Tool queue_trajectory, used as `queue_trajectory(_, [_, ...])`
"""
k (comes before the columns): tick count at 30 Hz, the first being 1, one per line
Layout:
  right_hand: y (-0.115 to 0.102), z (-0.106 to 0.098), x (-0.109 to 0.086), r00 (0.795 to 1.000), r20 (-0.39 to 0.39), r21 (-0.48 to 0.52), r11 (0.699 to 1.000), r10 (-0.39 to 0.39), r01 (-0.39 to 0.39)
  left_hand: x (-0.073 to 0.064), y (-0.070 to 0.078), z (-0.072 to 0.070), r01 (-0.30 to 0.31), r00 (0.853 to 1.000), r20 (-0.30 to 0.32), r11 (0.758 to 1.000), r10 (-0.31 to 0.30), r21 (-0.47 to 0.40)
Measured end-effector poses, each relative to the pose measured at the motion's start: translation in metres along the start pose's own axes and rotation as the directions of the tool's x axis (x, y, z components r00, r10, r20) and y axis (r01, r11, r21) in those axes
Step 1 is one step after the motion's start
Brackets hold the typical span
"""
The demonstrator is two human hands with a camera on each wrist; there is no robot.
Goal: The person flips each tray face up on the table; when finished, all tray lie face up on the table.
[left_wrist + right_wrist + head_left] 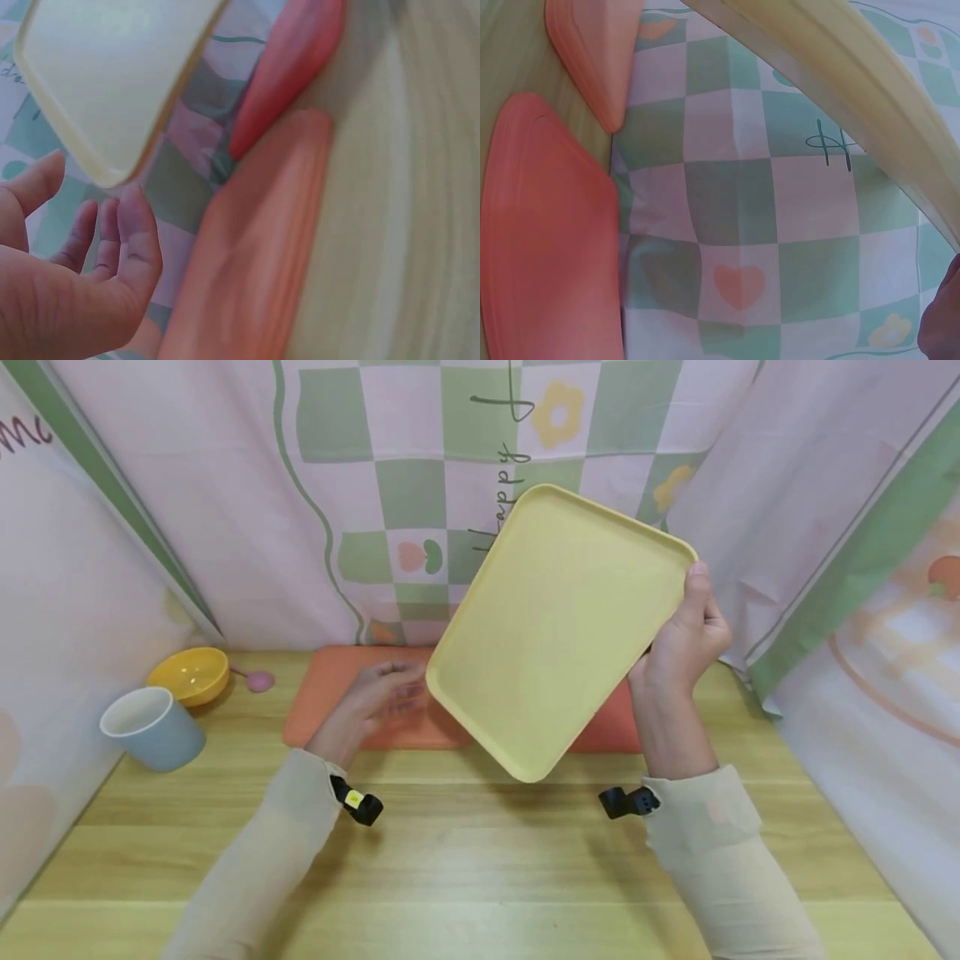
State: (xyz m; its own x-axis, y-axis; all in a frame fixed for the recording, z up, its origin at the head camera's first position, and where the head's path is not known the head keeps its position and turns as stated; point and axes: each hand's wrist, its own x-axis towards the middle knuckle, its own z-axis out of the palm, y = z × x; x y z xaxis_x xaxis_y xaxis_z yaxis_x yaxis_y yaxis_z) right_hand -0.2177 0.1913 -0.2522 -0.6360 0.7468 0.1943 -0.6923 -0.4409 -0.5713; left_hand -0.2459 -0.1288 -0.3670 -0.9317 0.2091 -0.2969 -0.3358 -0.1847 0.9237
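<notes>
A wooden desk (480,860) carries an orange mat (322,685) beneath the left hand (372,700) and a red mat (615,722) nearer the right hand (682,639). Left of the left hand sit a blue cup (161,739), a yellow bowl (197,677) near it and a pink spoon (260,682) just beside the bowl.

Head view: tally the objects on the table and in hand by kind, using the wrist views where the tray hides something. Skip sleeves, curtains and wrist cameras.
Trays: 1 (yellow tray, gripped by the right hand)
Mats: 2 (orange mat, red mat)
Bowls: 1 (yellow bowl)
Cups: 1 (blue cup)
Spoons: 1 (pink spoon)
Total: 6
</notes>
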Motion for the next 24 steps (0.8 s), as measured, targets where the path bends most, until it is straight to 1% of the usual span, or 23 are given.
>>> queue_trajectory(3, [0.000,0.000,0.001,1.000,-0.021,0.003,1.000,0.008,-0.008,-0.001,-0.006,0.000,0.002,1.000,0.025,1.000,-0.001,-0.032])
queue_trajectory(6, [0.001,0.000,0.002,0.999,-0.037,0.005,1.000,0.015,-0.015,0.000,-0.013,0.001,0.006,0.999,0.052,0.996,-0.002,-0.084])
queue_trajectory(10, [0.004,0.000,0.004,0.997,-0.058,0.020,0.999,0.040,-0.039,0.000,-0.020,0.004,0.019,0.993,0.119,0.993,-0.004,-0.121])
queue_trajectory(12, [0.006,0.000,0.004,0.997,-0.066,0.031,0.998,0.051,-0.049,-0.001,-0.024,0.006,0.022,0.987,0.162,0.993,-0.003,-0.116])
queue_trajectory(14, [0.007,0.000,0.005,0.996,-0.073,0.041,0.998,0.059,-0.056,-0.002,-0.026,0.008,0.007,0.980,0.198,0.993,0.017,-0.116])
queue_trajectory(16, [0.008,-0.001,0.006,0.995,-0.078,0.047,0.997,0.065,-0.062,-0.002,-0.028,0.010,-0.008,0.976,0.214,0.990,0.038,-0.138])
queue_trajectory(20, [0.008,-0.002,0.008,0.991,-0.092,0.060,0.994,0.096,-0.091,-0.003,-0.030,0.013,-0.054,0.971,0.219,0.981,0.095,-0.188])
queue_trajectory(24, [0.008,-0.005,0.009,0.990,-0.090,0.088,0.991,0.108,-0.100,-0.005,-0.029,0.016,-0.083,0.964,0.230,0.971,0.136,-0.224])
